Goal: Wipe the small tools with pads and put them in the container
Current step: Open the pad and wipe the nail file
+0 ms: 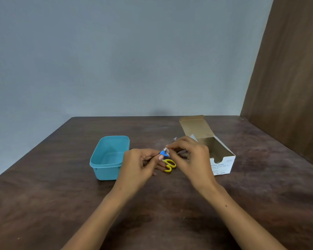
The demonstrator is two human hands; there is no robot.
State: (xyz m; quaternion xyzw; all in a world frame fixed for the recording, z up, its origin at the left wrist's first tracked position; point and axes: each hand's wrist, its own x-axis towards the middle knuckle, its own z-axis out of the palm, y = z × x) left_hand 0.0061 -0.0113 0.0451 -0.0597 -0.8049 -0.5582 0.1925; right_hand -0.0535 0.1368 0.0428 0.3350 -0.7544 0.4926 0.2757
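Note:
My left hand (pixel 143 166) pinches a small blue-handled tool (pixel 164 153) just above the table. Against the tool's tip, my right hand (pixel 190 157) pinches a small white pad (pixel 165 149). Most of the tool is hidden by my fingers. Yellow-handled scissors (pixel 169 165) lie on the table under my hands, their blades hidden. An open teal plastic container (pixel 109 156) with nothing visible inside stands left of my left hand.
An open white box of alcohol swabs (pixel 221 159) lies right of my right hand, flap raised. Small torn white wrapper pieces (pixel 192 137) lie behind my right hand. The brown table (pixel 61 195) meets a wooden panel (pixel 287 87) on the right.

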